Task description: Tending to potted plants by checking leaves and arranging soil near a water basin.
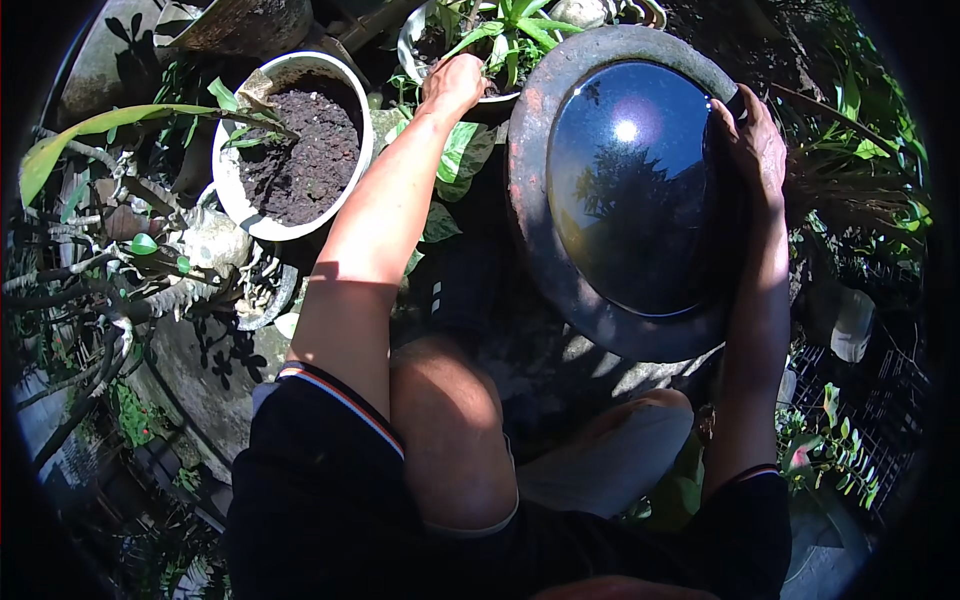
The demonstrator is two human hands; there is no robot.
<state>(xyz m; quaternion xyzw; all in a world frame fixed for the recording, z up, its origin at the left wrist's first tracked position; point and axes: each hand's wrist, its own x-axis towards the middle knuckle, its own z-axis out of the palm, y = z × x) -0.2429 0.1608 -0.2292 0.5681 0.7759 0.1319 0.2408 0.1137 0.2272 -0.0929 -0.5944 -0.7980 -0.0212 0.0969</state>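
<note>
My left hand [454, 84] reaches to the near rim of a white pot [409, 46] with a spiky green aloe-like plant [517, 30] in it. Its fingertips are hidden behind the hand, so whether they grip anything cannot be told. On the far side of a large round stone-like basin [536, 187], filled with dark water [637, 195] that reflects the sun, my right hand [756, 146] rests with its fingers over the right rim. A white round pot [225, 187] of dark soil [319, 150] stands to the left of my left forearm.
Variegated leaves [459, 154] grow between the white pot and the basin. Gnarled pale roots and branches [161, 296] crowd the left side. An old tilted pot [240, 26] lies at the top left. Leafy plants [840, 442] and a dark grid [885, 405] are at the lower right.
</note>
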